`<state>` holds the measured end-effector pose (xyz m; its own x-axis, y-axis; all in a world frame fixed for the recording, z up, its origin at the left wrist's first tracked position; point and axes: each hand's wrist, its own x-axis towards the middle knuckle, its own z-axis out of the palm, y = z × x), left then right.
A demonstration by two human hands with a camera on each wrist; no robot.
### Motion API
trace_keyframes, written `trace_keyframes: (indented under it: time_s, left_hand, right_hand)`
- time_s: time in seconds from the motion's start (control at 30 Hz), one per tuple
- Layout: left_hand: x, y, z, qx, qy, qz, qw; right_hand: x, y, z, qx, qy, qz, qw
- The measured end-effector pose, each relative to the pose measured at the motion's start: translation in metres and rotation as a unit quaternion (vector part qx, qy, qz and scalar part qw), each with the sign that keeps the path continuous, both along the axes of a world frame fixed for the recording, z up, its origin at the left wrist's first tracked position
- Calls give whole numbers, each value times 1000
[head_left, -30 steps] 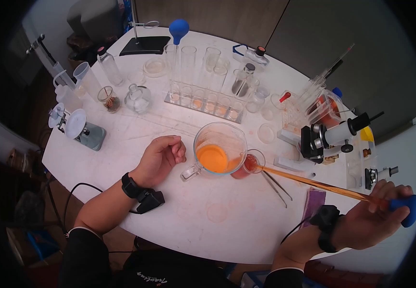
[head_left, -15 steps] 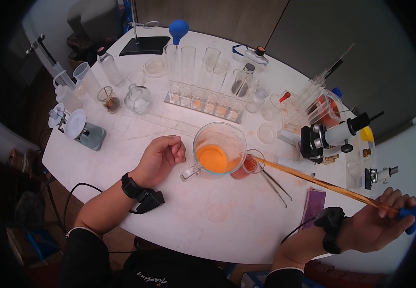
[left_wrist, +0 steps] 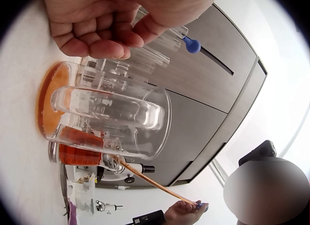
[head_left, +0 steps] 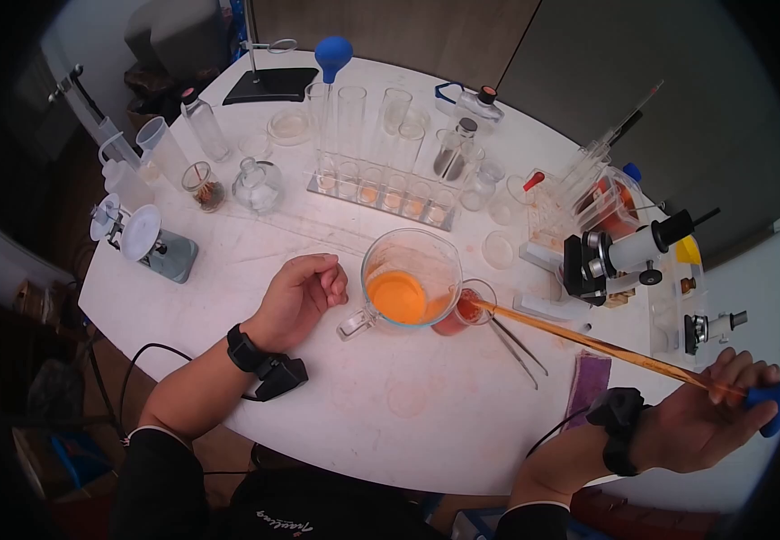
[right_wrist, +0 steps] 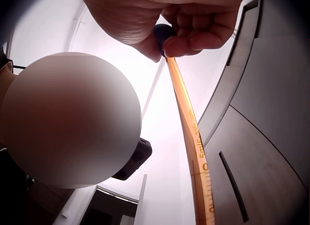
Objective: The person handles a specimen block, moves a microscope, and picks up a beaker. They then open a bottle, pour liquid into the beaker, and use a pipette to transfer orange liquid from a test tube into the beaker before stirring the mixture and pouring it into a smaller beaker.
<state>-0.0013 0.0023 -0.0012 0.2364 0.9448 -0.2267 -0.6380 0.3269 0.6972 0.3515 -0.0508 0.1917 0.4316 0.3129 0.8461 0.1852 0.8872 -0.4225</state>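
My right hand [head_left: 709, 414] pinches a long graduated glass pipette [head_left: 597, 342] near its blue rubber bulb [head_left: 772, 409]. Amber liquid fills the pipette, whose markings show in the right wrist view. It slants down to the left, its lower end inside a small beaker [left_wrist: 80, 155] of red-orange liquid. Directly left of that beaker stands a large glass jug [head_left: 412, 252] with a handle and a shallow layer of orange liquid. Beside the jug my left hand [head_left: 304, 292] rests with loosely curled fingers, holding nothing.
Tweezers [head_left: 518, 354] lie right of the small beaker, near a purple cloth [head_left: 590, 382]. A microscope [head_left: 610, 256] stands at the right. Behind the jug is a rack [head_left: 381, 207] of glass tubes. A balance [head_left: 161, 247] and several bottles occupy the left side.
My right hand has shifted slightly outward to the right with the pipette and bulb. The pipette's lower end stays at the small beaker, and my left hand has not moved.
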Motion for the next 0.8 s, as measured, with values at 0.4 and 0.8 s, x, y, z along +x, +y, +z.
trace_keyframes:
  time_s: [0.4, 0.8]
  left_hand:
    - [1, 0, 1, -2, 3, 6, 1000]
    - [0, 0, -1, -3, 0, 2, 1000]
  right_hand:
    - [8, -9, 6, 39, 37, 9, 998]
    - [8, -17, 7, 104, 42, 89, 990]
